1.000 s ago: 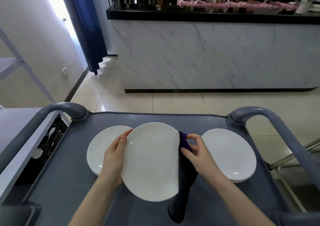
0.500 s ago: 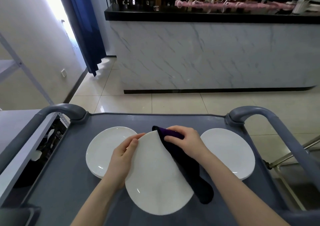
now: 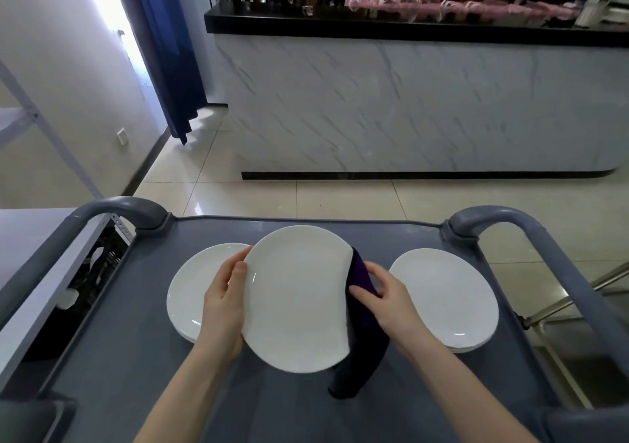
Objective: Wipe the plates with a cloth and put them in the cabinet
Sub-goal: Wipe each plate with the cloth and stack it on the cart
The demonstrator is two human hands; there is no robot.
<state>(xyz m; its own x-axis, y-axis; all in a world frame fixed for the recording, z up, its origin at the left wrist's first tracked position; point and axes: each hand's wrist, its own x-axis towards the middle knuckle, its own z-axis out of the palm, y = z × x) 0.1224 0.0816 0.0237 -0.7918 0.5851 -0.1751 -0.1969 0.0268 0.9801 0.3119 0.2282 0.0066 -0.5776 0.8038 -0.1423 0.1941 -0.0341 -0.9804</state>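
Observation:
A white plate [image 3: 296, 299] is held up over the middle of the grey cart top [image 3: 143, 357]. My left hand [image 3: 223, 306] grips its left rim, thumb on the face. My right hand [image 3: 384, 298] holds a dark purple cloth [image 3: 362, 337] folded around the plate's right rim; the cloth's tail hangs down to the cart. A white plate stack [image 3: 190, 293] lies on the cart at the left, partly hidden by the held plate. Another white plate stack [image 3: 446, 298] lies at the right.
The cart has raised grey handles at the left [image 3: 112, 209] and right [image 3: 531, 235]. A grey shelf unit [image 3: 23, 235] stands to the left with a dark crate below. A marble-fronted bar counter [image 3: 408, 102] stands across the tiled floor.
My right hand has slid the cloth from the plate's upper face out to its right rim. The plate has tipped up and shifted a little farther from me.

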